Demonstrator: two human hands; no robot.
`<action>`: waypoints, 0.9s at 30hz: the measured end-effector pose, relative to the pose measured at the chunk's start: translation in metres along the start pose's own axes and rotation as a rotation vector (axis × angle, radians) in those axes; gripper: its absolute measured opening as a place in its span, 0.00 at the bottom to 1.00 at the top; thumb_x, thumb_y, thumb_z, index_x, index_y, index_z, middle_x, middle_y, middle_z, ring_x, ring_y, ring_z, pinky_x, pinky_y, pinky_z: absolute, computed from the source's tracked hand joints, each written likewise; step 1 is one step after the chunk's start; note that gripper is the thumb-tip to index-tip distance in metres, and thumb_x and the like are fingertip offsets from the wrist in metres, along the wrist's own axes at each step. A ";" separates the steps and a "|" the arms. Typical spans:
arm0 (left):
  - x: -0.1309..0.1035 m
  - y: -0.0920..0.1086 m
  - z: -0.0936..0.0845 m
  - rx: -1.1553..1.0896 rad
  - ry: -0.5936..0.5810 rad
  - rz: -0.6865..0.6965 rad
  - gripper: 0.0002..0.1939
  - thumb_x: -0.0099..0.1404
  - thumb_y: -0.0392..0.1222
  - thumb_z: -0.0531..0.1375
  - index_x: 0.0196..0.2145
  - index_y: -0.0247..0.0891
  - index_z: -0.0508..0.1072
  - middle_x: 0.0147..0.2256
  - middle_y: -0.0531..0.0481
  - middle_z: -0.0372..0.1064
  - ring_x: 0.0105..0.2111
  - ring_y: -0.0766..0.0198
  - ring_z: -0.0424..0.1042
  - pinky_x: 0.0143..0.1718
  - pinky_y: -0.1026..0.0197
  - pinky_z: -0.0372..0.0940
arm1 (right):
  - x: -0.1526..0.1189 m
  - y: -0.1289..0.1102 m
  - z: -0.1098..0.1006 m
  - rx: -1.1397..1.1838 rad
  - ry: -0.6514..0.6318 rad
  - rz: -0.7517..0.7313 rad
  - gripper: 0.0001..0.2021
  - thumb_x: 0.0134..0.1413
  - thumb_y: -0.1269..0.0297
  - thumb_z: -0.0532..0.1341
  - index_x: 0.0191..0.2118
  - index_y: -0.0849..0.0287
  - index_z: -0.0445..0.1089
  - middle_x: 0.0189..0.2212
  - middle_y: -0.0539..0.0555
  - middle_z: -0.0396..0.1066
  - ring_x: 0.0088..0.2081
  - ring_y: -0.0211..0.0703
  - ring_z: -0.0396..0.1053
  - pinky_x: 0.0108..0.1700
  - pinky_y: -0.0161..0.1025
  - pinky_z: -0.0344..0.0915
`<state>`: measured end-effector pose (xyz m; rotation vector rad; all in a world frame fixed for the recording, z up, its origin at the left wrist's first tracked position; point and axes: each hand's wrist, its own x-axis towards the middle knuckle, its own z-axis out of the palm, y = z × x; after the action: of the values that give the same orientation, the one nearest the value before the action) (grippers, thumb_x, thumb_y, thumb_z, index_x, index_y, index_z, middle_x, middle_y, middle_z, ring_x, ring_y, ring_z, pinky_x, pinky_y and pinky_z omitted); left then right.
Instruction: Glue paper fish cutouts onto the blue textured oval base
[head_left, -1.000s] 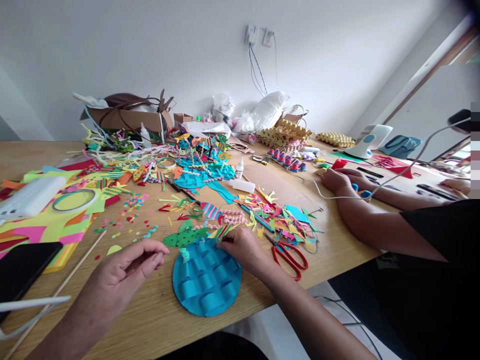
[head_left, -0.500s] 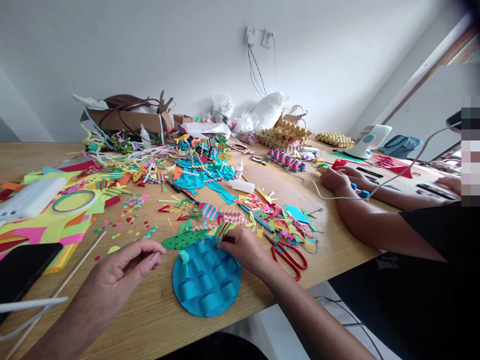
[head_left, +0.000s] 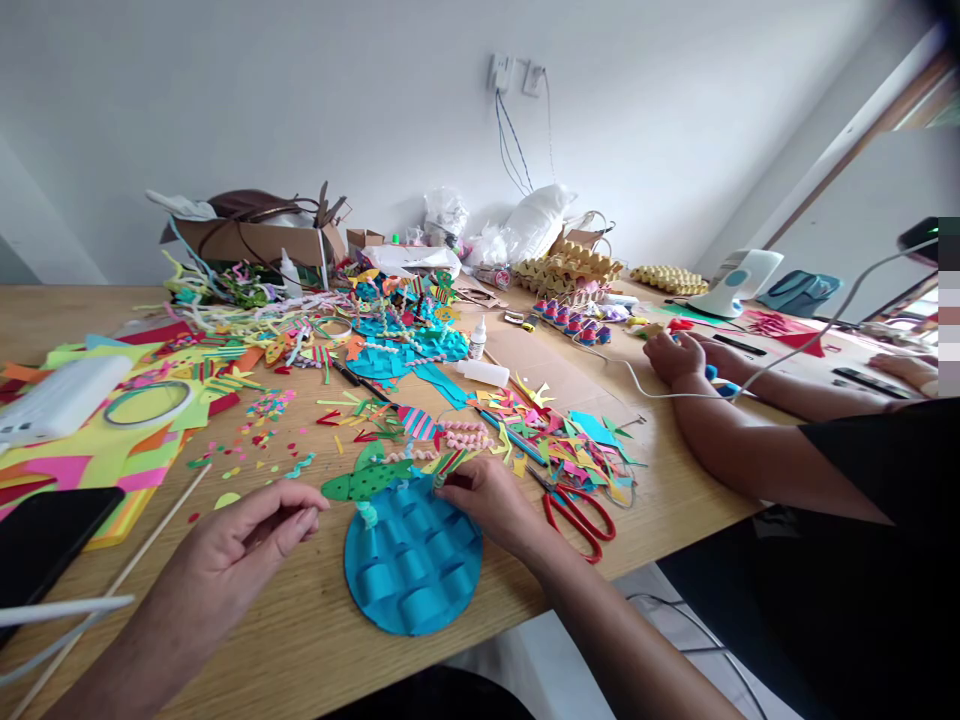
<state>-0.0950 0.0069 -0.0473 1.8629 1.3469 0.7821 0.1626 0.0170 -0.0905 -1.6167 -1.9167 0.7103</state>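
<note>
A round blue paper base (head_left: 412,605) with raised paper loops lies at the table's front edge. On its left side a green paper fish (head_left: 367,483) with dark dots stands on a pale twisted stem (head_left: 367,514). My left hand (head_left: 251,530) is left of the base, thumb and fingertips pressed together close to the fish's tip; whether anything is between them is hidden. At the base's upper right, my right hand (head_left: 487,500) pinches a striped paper fish (head_left: 448,466) in red, green and yellow; its fingers partly cover it. Behind the base lies a pink-and-blue striped paper piece (head_left: 418,422).
Red-handled scissors (head_left: 581,520) lie right of my right hand, beside paper scraps (head_left: 570,455). A wooden stick (head_left: 150,530) and black phone (head_left: 56,535) are at left. Glue bottles (head_left: 484,374) and blue crafts (head_left: 405,345) stand behind. A co-worker's hands (head_left: 675,355) work at right.
My hands stay nearly in place, the right one still at the striped fish. The co-worker's hands shift slightly at the right.
</note>
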 end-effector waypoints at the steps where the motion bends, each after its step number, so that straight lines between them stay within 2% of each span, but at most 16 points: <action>1: 0.000 0.000 0.000 0.004 -0.007 -0.007 0.11 0.56 0.48 0.55 0.31 0.40 0.72 0.28 0.53 0.72 0.30 0.63 0.70 0.30 0.69 0.65 | 0.000 0.001 0.000 0.007 -0.007 -0.001 0.02 0.45 0.71 0.62 0.27 0.62 0.73 0.24 0.50 0.71 0.26 0.36 0.65 0.28 0.31 0.57; 6: -0.001 0.002 0.000 0.011 -0.006 -0.017 0.11 0.56 0.48 0.54 0.30 0.40 0.72 0.28 0.53 0.73 0.31 0.63 0.70 0.31 0.69 0.65 | 0.001 0.003 0.001 0.008 -0.017 0.010 0.03 0.45 0.71 0.62 0.26 0.62 0.73 0.22 0.49 0.71 0.25 0.36 0.65 0.27 0.30 0.57; 12: 0.000 0.012 0.002 -0.043 0.042 -0.001 0.10 0.51 0.48 0.56 0.26 0.40 0.73 0.25 0.53 0.73 0.27 0.63 0.71 0.27 0.69 0.66 | 0.002 0.003 0.002 0.004 -0.018 0.021 0.03 0.45 0.72 0.61 0.25 0.62 0.73 0.20 0.48 0.69 0.22 0.34 0.62 0.25 0.29 0.55; 20: 0.005 0.003 0.004 -0.085 0.076 0.039 0.10 0.49 0.48 0.57 0.25 0.41 0.73 0.24 0.53 0.73 0.25 0.63 0.71 0.25 0.69 0.66 | 0.002 0.002 0.002 0.016 -0.027 0.033 0.03 0.44 0.71 0.62 0.25 0.62 0.73 0.20 0.48 0.70 0.23 0.34 0.63 0.26 0.30 0.55; 27: 0.005 0.006 0.003 -0.075 0.080 0.022 0.11 0.48 0.50 0.57 0.23 0.41 0.74 0.23 0.53 0.73 0.24 0.62 0.70 0.23 0.68 0.65 | 0.001 0.000 0.000 0.048 -0.035 0.050 0.02 0.43 0.73 0.62 0.24 0.61 0.71 0.19 0.46 0.66 0.22 0.32 0.61 0.24 0.29 0.54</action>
<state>-0.0877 0.0095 -0.0439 1.8078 1.3296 0.9143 0.1627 0.0181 -0.0903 -1.6377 -1.8751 0.8045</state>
